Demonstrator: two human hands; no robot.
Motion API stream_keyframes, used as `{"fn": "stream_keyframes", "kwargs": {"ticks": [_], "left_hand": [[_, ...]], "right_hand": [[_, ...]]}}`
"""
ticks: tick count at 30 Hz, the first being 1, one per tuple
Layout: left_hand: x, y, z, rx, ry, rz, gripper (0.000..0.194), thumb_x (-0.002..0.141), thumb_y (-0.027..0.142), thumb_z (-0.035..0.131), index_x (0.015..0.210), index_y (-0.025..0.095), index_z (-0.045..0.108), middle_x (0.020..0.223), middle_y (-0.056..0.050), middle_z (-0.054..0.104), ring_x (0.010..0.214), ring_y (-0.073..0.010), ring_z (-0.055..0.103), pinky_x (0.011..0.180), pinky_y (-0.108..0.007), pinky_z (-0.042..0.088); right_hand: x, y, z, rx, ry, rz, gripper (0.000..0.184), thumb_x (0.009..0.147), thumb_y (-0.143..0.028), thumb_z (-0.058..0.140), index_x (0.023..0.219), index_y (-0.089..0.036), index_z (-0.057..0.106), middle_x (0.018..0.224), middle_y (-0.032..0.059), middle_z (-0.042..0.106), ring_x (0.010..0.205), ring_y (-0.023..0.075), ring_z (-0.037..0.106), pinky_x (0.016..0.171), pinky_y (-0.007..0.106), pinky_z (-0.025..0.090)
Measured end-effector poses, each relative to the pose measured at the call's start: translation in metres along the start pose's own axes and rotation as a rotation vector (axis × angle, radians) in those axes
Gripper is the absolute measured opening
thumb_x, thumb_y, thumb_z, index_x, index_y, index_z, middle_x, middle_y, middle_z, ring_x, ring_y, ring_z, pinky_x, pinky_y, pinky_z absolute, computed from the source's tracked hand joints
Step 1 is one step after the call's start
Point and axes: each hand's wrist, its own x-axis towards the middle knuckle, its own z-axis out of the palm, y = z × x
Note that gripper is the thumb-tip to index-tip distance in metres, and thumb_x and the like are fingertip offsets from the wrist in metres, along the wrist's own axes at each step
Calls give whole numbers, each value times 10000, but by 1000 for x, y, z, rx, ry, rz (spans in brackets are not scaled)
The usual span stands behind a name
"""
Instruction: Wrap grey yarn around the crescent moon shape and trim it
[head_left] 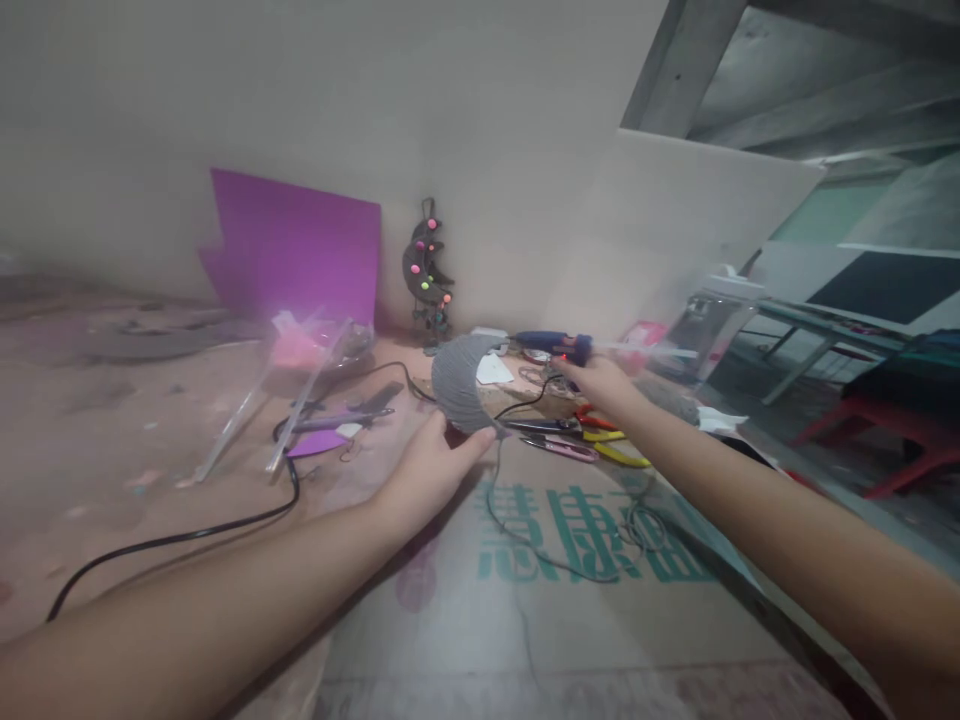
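Observation:
A grey crescent moon wrapped in cord is held at its lower end by my left hand, thumb and fingers closed on it. A loose tail of the cord trails from its lower tip over the printed board. My right hand touches a blue hot glue gun, with a red light showing by the fingers. A clear glue stick juts from the gun's back. Its nozzle end lies just behind the moon's upper tip. The fingers' exact grip on the gun is partly hidden.
Pliers with yellow handles and a pink cutter lie behind the printed cardboard. Purple sheet and a decorated dark moon lean against the wall. Glue sticks and a black cable lie left; a clear container stands right.

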Motion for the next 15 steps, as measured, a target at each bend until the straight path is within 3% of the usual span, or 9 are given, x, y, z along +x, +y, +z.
{"fn": "stream_keyframes", "kwargs": {"ticks": [5, 8, 12, 15], "left_hand": [[0, 2, 1, -39, -19, 0, 347, 836, 268, 623, 1151, 122, 619, 1253, -127, 665, 1160, -238, 604, 1039, -382, 420], [2, 1, 1, -69, -18, 58, 354, 845, 229, 610, 1186, 136, 617, 1291, -111, 646, 1196, -225, 585, 1064, -370, 401], [3, -3, 1, -79, -13, 80, 358, 855, 244, 609, 1199, 143, 617, 1298, -103, 641, 1204, -225, 580, 1075, -372, 391], [4, -5, 2, -82, -16, 88, 345, 858, 247, 607, 1178, 123, 625, 1270, -115, 656, 1181, -229, 594, 1067, -376, 401]], "right_hand": [[36, 3, 35, -6, -88, 22, 245, 818, -323, 662, 876, -89, 706, 799, 116, 740, 717, 220, 677, 643, 276, 494], [42, 6, 42, 4, -124, 32, 160, 815, -246, 666, 833, -92, 709, 783, 118, 746, 689, 214, 678, 637, 270, 502], [29, 9, 32, 20, -87, 22, 224, 829, -302, 664, 942, -115, 716, 933, 139, 753, 862, 277, 695, 776, 336, 523], [-1, 10, 21, 62, -18, -24, 328, 893, -389, 561, 1074, -146, 688, 1111, 146, 716, 1053, 316, 649, 909, 424, 495]]}}
